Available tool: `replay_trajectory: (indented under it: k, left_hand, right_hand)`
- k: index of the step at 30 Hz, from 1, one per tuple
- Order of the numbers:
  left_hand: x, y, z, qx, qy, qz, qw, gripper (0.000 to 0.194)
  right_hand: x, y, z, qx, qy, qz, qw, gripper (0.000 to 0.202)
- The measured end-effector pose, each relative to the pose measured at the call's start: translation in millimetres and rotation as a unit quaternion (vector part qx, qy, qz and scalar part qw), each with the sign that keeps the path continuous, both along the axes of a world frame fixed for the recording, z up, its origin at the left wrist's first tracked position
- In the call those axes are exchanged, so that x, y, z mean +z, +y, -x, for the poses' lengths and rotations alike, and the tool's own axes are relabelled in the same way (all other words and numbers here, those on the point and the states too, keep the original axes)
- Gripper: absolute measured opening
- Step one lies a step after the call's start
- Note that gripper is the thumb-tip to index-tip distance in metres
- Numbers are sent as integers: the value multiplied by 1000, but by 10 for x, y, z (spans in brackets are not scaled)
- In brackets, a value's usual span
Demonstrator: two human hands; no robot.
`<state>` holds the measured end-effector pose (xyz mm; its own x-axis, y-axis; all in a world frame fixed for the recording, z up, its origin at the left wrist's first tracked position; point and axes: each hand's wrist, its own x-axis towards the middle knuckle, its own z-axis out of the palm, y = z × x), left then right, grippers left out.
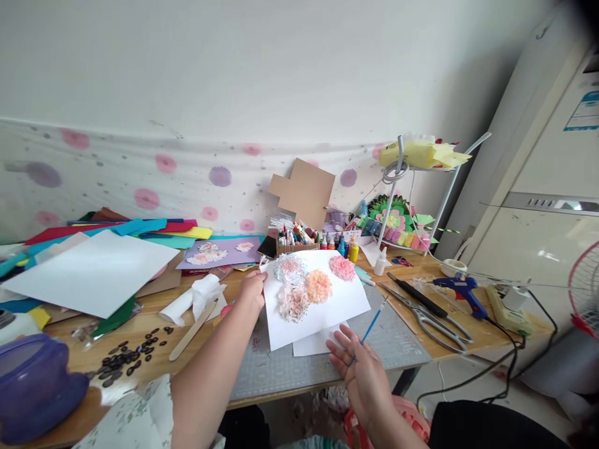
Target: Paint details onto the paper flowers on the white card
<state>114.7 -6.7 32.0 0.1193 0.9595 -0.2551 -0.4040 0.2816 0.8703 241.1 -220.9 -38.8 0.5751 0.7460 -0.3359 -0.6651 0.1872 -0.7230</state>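
My left hand grips the left edge of a white sheet of paper, tilted up over the grey cutting mat. Several ruffled paper flowers are on the sheet: an orange one, a pink one, a blue-and-pink one and a pale one with dark flecks. A second white sheet lies partly hidden beneath. Palm up near the mat's front edge, my right hand has a thin blue paintbrush tucked between its loosely spread fingers, tip pointing away from me.
Scissors, a black-handled knife and a blue glue gun lie on the right. Behind stand paint bottles and a pen box. Black pebbles, a wooden stick and a purple tub are left.
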Motion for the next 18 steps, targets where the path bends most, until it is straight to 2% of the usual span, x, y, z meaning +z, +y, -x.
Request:
replay_trajectory:
  k: [11,15,18]
  left_hand:
    - [182,-429,-168,-6,-53,12,998,37]
    - [177,-534,-113,20,-56,-9,998,37]
    - [82,-672,7,25,-40,-27,999,37]
  right_hand:
    - [66,-27,291,66,36,-95,993,59]
    - [98,-29,163,4,12,-98,995,51]
    - [144,-36,-26,-49,-20,-76,996,50]
